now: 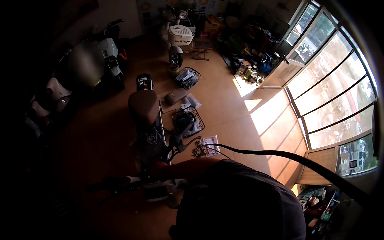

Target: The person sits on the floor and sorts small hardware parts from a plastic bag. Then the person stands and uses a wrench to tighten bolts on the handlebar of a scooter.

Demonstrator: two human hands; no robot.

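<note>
An electric scooter stands below me with its brown seat (144, 107), a small round part (151, 139) and a right handlebar (176, 145). Its other handlebar (114, 184) reaches into the dark at the lower left. From my dark sleeve (244, 192) my right forearm stretches left to the scooter's front, where my right hand (159, 169) is beside the steering column. Deep shadow hides its fingers and anything in them. I cannot make out my left hand. A black cable (272, 152) crosses in front of the view.
Beside the scooter lie a wire basket (199, 127), a brown cushion (176, 96), a white package (212, 146) and a second filled basket (188, 77). A white-basketed scooter (181, 35) stands at the back, others at left (108, 56). Cluttered boxes (248, 72) sit by the glass door (312, 44).
</note>
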